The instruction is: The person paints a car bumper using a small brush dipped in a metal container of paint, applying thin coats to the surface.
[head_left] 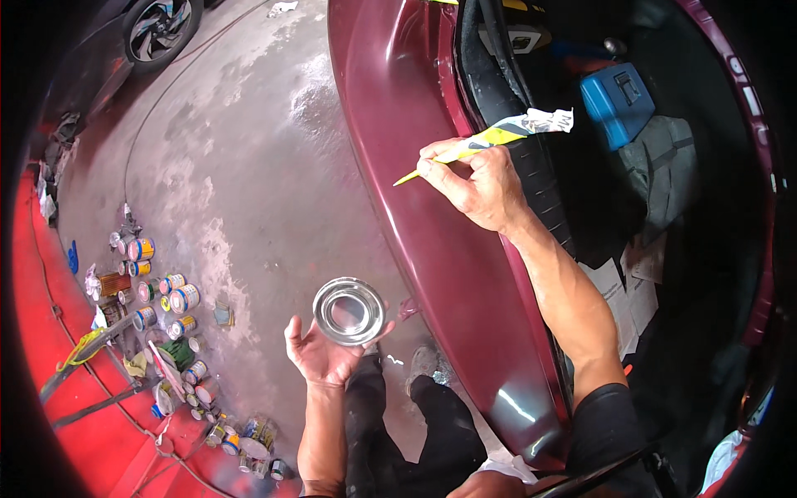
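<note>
My left hand (324, 355) is raised above the floor beside the car, its fingers around the underside of a round, silvery metal tin (349, 312). I look straight down on the tin's ringed rim; whether there is anything inside, I cannot tell. In my right hand (481, 189), thumb and fingers pinch a slim yellow pointed strip (490, 139) like a pen. Its narrow tip points left, over the dark red car panel (432, 224), and its wider printed, crumpled end sticks out to the right. Whether the tip touches the panel is unclear.
Many paint tins (184, 297) and rags crowd the floor at left, beside a red surface (83, 415). A cable (127, 158) runs across the floor (249, 158). The car's open interior at right holds a blue case (616, 101), a grey bag (664, 166) and papers (618, 303).
</note>
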The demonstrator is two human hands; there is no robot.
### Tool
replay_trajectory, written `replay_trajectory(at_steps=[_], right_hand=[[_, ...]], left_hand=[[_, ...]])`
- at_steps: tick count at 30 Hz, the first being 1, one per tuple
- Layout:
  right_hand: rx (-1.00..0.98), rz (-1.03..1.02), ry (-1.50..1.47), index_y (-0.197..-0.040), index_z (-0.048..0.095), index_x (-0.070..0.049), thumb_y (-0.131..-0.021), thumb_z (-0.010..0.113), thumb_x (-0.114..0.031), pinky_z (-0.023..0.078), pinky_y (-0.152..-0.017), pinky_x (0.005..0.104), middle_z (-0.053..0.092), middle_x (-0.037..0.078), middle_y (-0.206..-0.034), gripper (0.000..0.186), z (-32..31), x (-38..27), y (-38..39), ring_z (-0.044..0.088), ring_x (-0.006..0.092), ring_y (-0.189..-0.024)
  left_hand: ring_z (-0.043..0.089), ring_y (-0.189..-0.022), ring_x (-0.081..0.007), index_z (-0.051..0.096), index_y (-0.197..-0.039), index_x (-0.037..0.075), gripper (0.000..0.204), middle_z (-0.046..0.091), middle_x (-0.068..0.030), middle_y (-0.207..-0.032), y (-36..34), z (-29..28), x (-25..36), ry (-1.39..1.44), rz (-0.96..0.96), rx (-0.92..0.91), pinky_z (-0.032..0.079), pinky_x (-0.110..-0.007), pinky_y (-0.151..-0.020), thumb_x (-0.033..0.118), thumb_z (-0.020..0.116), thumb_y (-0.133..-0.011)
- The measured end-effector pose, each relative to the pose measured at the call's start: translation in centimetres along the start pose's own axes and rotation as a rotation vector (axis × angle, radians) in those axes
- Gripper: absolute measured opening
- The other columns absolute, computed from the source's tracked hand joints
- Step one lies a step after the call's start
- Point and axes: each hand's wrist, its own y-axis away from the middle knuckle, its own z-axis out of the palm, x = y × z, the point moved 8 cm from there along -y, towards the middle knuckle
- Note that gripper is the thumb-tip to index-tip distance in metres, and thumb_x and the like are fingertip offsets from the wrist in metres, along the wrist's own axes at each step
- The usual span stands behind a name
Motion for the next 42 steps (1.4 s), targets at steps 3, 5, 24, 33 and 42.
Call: replay_trajectory(at_steps=[3,5,24,33,42], right_hand=[[0.021,-0.06,0.007,-0.091,0.076,-0.002,-0.094,0.071,-0.019,0.049,-0.064,0.0301,0.073,0.006,-0.077,0.018,0.1,-0.1,0.1,0.065,0.0136,-0.067],[0.03,-0.1,-0.015,-0.091,0.076,-0.002,-0.094,0.071,-0.019,0.049,-0.063,0.0303,0.072,0.007,-0.077,0.018,0.4,-0.1,0.2,0.064,0.0139,-0.066],[0.042,-0.142,0.08,-0.091,0.077,-0.003,-0.093,0.072,-0.02,0.05,-0.061,0.031,0.073,0.009,-0.077,0.018,0.4,-0.1,0.2,0.066,0.0178,-0.063],[0.04,-0.126,0.064,-0.09,0.078,-0.003,-0.092,0.073,-0.02,0.052,-0.064,0.0313,0.075,0.009,-0.079,0.017,0.6,-0.2,0.2,0.068,0.0187,-0.067],[0.028,-0.113,0.091,-0.091,0.078,-0.003,-0.092,0.073,-0.02,0.053,-0.065,0.0319,0.076,0.011,-0.081,0.018,0.5,0.1,0.2,0.071,0.0201,-0.07]], left_hand=[[0.029,-0.141,-0.0633,0.043,-0.152,0.005,0.083,0.041,-0.0261,-0.156,0.5,-0.3,-0.5,0.009,0.007,0.029,0.013,-0.082,-0.113,0.056,0.06,-0.089],[0.029,-0.141,-0.0635,0.045,-0.151,0.005,0.082,0.041,-0.0263,-0.155,0.6,-0.6,-0.6,0.012,0.011,0.043,0.013,-0.082,-0.113,0.056,0.06,-0.089],[0.039,-0.143,-0.0494,0.048,-0.146,0.001,0.08,0.047,-0.0213,-0.152,1.2,-0.5,-1.3,0.048,-0.029,0.049,0.013,-0.083,-0.113,0.051,0.064,-0.086],[0.041,-0.141,-0.0483,0.049,-0.144,0.001,0.078,0.048,-0.0222,-0.151,1.1,-0.7,-1.3,0.048,-0.022,0.045,0.014,-0.085,-0.111,0.051,0.064,-0.087],[0.028,-0.141,-0.0633,0.052,-0.145,0.003,0.079,0.044,-0.0276,-0.153,1.1,-1.5,-1.5,0.044,-0.015,0.078,0.014,-0.082,-0.113,0.054,0.064,-0.086]])
